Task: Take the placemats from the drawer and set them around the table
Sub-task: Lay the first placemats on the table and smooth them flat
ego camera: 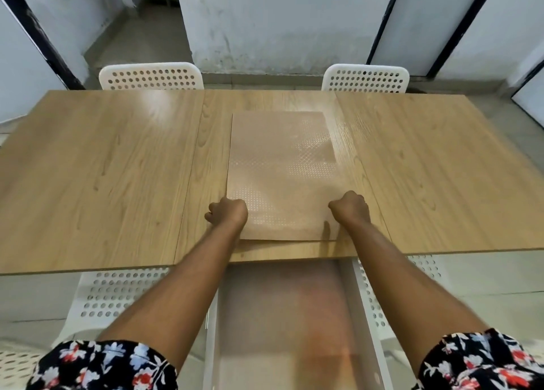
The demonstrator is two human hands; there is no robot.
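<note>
Placemats (282, 177) on table (103, 168), chairs (151, 76) beyond

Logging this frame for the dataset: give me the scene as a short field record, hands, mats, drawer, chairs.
mats: stack flat on table, near middle edge
left hand: curled on the stack's left edge
right hand: curled on the stack's right edge
drawer: open under table, contents blurred
chairs: two at far side

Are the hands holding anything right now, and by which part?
Both hold the placemats: the left hand grips the near left edge, the right hand the near right edge, flat on the table.
</note>
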